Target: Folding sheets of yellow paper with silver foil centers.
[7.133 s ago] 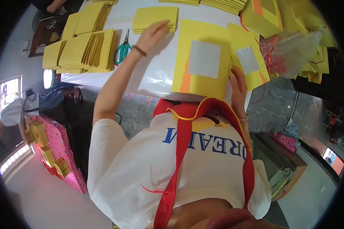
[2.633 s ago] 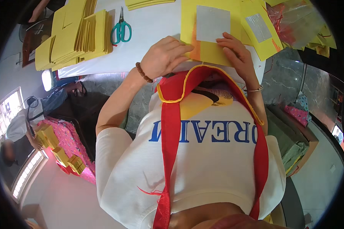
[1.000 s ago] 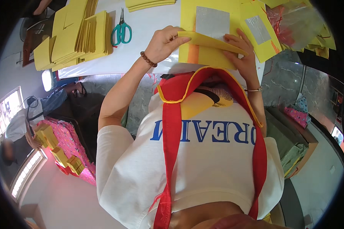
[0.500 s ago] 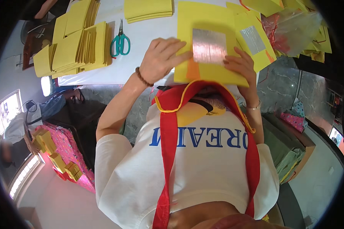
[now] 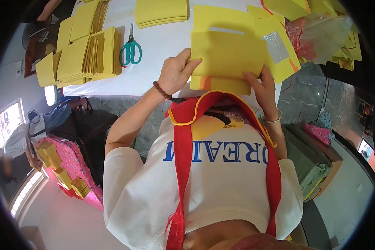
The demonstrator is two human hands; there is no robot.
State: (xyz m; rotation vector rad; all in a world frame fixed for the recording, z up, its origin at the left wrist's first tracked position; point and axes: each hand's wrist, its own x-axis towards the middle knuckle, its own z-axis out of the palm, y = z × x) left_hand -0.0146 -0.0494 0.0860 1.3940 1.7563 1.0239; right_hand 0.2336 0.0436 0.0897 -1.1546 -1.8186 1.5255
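A yellow paper sheet (image 5: 227,52) lies in front of me, folded over on itself, with an orange strip showing at its lower left. A thin sliver of silver patch (image 5: 227,31) shows past the fold's far edge; the rest of it is covered. My left hand (image 5: 177,71) pinches the sheet's left edge, thumb on top. At the lower right my right hand (image 5: 262,85) holds the folded part between thumb and fingers. Close to its right lies another yellow sheet with a silver patch (image 5: 276,46), partly overlapped.
Green-handled scissors (image 5: 131,52) lie left of my left hand. Stacks of folded yellow paper (image 5: 87,58) stand at the left, and a smaller pile (image 5: 161,11) at the back. A clear plastic bag (image 5: 321,35) rests at the right. Another person's arm (image 5: 48,9) shows at the far left.
The near part of the yellow sheet has been folded up over its silver patch. My left hand has moved slightly down, and my right hand has shifted down along the sheet.
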